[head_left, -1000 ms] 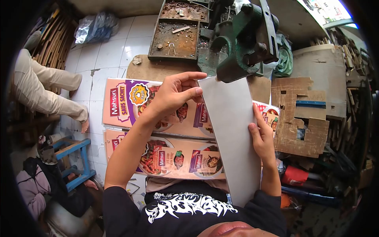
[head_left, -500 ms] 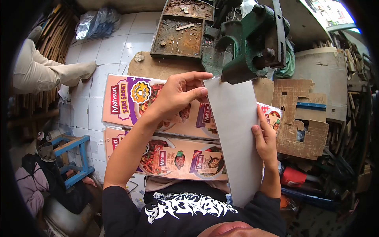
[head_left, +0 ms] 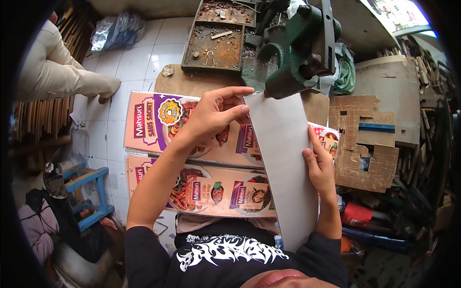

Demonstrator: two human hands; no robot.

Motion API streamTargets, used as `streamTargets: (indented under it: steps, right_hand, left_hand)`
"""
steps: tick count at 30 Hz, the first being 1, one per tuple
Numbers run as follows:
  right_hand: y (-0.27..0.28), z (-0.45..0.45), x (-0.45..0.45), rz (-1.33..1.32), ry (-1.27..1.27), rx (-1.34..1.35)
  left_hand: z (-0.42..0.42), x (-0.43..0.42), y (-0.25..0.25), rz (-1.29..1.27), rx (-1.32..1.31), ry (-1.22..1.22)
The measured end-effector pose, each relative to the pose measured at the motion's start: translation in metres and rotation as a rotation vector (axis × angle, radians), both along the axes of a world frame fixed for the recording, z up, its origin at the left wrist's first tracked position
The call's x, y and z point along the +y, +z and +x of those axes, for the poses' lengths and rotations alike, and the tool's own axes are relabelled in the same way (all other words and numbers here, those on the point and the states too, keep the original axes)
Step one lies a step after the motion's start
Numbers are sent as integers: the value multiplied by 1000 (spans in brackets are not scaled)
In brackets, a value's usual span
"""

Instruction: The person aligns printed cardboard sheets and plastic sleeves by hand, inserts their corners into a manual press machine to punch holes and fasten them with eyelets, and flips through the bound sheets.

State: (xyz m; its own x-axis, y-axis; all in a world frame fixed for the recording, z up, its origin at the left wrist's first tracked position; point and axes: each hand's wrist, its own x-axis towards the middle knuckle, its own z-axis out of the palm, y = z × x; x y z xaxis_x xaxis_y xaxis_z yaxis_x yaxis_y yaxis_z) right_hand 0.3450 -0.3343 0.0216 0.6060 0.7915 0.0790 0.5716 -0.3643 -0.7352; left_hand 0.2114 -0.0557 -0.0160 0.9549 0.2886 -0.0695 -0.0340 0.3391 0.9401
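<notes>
A long pale sheet (head_left: 288, 163) lies on the near side of a green metal machine (head_left: 293, 62), its narrow far end pointing in at the machine's head, its long axis running back from there to the person's black shirt (head_left: 230, 254). The left hand (head_left: 218, 113), just short of the machine, is half curled, index finger and thumb parted at the sheet's far left corner; whether they pinch it cannot be told. Nearer the body than the machine's head, the right hand (head_left: 321, 168) holds the opposite long edge, thumb on the face, other fingers partly hidden. Printed panels (head_left: 206, 192) lie below, before the machine.
</notes>
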Motion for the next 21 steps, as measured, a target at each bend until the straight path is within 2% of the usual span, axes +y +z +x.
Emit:
streamTargets:
  steps: [18,21]
  right_hand:
    - [2,-1,-1,-87,-29,-21]
    - [5,-4,1,-35,-13,-35]
  left_hand:
    - [-1,-2,0,-33,-17,-3]
    - [-1,-1,-4,-6,-26,-3]
